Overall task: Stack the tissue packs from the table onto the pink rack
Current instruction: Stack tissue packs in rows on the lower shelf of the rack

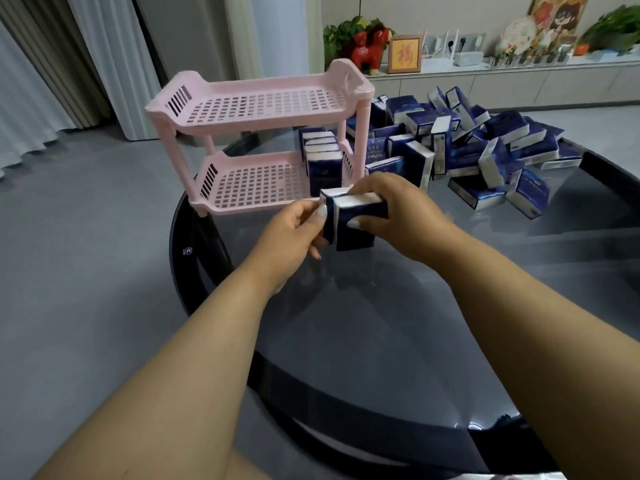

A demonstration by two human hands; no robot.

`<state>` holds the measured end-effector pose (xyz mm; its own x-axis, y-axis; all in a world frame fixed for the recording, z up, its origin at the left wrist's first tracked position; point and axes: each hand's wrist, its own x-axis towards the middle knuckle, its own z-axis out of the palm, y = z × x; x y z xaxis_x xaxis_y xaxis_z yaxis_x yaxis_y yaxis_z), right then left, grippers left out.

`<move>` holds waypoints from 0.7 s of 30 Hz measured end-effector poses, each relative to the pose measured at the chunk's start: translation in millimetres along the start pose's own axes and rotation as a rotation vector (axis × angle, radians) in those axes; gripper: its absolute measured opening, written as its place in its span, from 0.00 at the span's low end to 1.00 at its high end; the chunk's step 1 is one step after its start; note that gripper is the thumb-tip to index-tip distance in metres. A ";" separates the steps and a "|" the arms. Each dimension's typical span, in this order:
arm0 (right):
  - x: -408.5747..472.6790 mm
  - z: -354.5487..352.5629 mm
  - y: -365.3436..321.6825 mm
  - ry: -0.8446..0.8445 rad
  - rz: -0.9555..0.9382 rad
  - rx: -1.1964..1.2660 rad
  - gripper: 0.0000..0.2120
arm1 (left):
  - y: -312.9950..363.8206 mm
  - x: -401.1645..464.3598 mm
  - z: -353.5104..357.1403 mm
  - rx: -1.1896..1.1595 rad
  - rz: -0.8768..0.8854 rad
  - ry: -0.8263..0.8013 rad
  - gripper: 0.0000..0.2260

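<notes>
A pink two-tier rack (256,109) stands at the table's far left edge. Its top shelf holds nothing; a row of blue-and-white tissue packs (320,157) stands upright at the right end of its lower shelf. Just in front of the rack I hold two tissue packs (353,220) pressed side by side above the table. My left hand (294,233) pinches their left end. My right hand (394,209) grips them from the right, thumb on the front face. A large loose heap of tissue packs (485,150) lies on the table to the right.
The round dark glass table (381,323) reflects light; its left rim runs just under the rack's feet. Grey floor and curtains lie to the left. A white sideboard (485,81) with plants, a red horse figure and frames stands behind.
</notes>
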<state>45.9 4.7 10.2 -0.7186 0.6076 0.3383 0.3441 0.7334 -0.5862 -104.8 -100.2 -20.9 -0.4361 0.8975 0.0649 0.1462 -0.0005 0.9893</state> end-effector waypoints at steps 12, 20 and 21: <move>3.0 28.0 -14.3 0.083 0.300 0.551 0.34 | -9.6 10.5 -1.4 0.174 0.019 0.075 0.24; 5.6 43.4 1.3 0.190 0.348 0.564 0.21 | 10.7 39.4 -21.7 0.341 0.092 0.143 0.29; 4.1 44.6 3.2 0.201 0.345 0.558 0.20 | 15.0 44.8 -23.3 0.344 0.098 0.139 0.31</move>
<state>17.1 -4.0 -23.1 -0.4789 0.8627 0.1624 0.1312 0.2533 -0.9584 -142.8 -70.2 -0.1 -0.5178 0.8324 0.1973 0.4722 0.0859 0.8773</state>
